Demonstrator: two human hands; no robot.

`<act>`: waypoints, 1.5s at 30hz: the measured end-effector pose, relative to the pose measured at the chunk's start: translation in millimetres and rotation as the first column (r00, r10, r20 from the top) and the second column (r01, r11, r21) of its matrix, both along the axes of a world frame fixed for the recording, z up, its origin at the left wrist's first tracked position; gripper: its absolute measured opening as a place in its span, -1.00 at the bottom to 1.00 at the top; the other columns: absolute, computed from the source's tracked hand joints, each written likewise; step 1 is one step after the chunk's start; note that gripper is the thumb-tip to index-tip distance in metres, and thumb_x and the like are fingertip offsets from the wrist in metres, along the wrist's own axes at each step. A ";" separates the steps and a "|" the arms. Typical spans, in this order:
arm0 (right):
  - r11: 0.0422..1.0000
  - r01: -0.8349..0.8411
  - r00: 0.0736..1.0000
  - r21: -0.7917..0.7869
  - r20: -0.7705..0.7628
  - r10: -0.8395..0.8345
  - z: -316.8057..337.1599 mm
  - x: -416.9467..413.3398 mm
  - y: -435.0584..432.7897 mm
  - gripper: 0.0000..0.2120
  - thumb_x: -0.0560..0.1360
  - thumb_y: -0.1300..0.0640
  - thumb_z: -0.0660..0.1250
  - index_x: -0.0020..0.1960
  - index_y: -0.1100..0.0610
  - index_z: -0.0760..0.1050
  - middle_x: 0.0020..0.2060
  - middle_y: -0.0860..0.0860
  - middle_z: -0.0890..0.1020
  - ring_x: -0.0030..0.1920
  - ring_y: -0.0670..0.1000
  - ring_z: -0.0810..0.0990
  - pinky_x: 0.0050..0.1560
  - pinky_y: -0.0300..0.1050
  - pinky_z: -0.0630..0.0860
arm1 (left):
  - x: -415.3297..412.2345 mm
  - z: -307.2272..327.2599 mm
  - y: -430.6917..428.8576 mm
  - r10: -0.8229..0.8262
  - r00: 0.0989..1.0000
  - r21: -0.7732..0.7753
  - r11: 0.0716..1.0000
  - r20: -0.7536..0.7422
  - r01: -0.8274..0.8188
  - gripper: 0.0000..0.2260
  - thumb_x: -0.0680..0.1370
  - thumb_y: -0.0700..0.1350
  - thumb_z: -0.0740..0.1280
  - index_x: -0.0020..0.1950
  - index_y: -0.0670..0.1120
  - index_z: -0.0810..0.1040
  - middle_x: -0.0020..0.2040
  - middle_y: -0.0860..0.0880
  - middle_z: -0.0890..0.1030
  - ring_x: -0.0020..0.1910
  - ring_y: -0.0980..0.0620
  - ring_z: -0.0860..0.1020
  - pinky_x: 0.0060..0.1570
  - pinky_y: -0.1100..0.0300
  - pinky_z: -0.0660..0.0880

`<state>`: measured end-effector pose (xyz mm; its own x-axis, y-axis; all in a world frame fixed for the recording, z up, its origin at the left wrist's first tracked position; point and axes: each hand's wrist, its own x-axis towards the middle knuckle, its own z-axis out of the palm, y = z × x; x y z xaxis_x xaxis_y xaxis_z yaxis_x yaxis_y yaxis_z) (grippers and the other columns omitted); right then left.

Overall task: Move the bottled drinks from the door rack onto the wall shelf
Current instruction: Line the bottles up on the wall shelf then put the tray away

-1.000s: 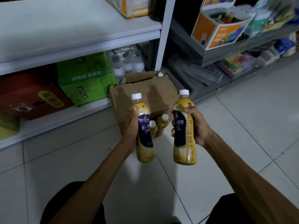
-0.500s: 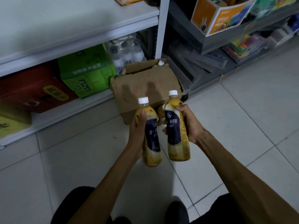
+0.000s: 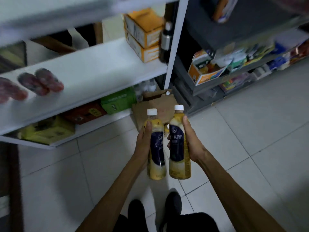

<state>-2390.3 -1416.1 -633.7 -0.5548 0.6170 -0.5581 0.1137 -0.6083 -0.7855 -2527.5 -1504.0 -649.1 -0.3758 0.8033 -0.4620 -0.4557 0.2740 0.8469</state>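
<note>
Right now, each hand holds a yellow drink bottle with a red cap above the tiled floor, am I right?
Not quite: the caps are white, not red. The head view shows the left hand gripping the left bottle and the right hand gripping the right bottle. Both are yellow drink bottles, held above the tiled floor.

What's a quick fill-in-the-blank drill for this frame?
1. The left hand grips a yellow plastic bottle with a ___ cap.
2. The right hand grips a second such bottle, making ___ bottles held.
3. The brown cardboard box behind them sits on the tiled ___.
Missing: white; two; floor
</note>
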 end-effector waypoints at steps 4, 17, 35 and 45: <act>0.999 0.002 0.997 0.052 -0.072 0.002 126.4 -13.5 2.0 -0.18 0.41 -0.44 0.26 0.23 0.30 0.49 -0.04 0.27 0.59 -0.14 0.20 0.61 -0.08 0.11 0.57 | -14.0 133.2 9.7 0.031 0.999 0.119 0.993 -0.037 -0.026 -0.38 0.51 0.31 0.26 0.34 -0.15 0.48 0.18 -0.20 0.62 0.16 -0.21 0.60 0.21 -0.18 0.48; 0.942 -0.006 0.923 0.337 -0.360 0.135 504.2 -61.0 9.2 -0.42 0.51 -0.28 0.23 0.14 0.23 0.57 -0.14 0.22 0.63 -0.21 0.19 0.61 -0.15 0.01 0.60 | -57.4 511.3 10.7 0.169 0.962 0.418 0.906 -0.216 -0.065 -0.26 0.32 0.48 0.32 0.21 -0.10 0.56 0.08 -0.17 0.66 0.04 -0.17 0.63 0.11 -0.11 0.53; 0.762 -0.177 0.799 0.623 -0.361 0.481 696.3 -137.5 -41.2 -0.30 0.33 -0.37 0.40 0.15 0.22 0.59 0.03 0.27 0.65 0.00 0.27 0.63 0.14 0.23 0.53 | -81.2 702.0 -76.0 0.507 0.836 0.624 0.728 -0.212 -0.284 -0.23 0.33 0.43 0.30 0.12 -0.27 0.56 -0.15 -0.23 0.61 -0.26 -0.12 0.60 -0.22 0.05 0.58; 0.728 -0.242 0.733 0.642 -0.371 0.570 697.4 -204.5 -103.9 -0.22 0.32 -0.38 0.40 0.11 0.34 0.56 -0.18 0.30 0.57 -0.28 0.18 0.58 -0.29 -0.04 0.57 | -127.6 704.7 -158.2 0.717 0.581 0.550 0.683 -0.384 -0.480 -0.44 0.42 0.45 0.21 -0.03 -0.02 0.62 -0.18 -0.03 0.67 -0.17 -0.04 0.64 -0.13 0.03 0.57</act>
<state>-2594.8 -1520.0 63.7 -0.9106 0.3455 0.2267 -0.2689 -0.0788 -0.9599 -2655.2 -1662.2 55.6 -0.9075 0.3419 0.2439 0.1605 -0.2542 0.9537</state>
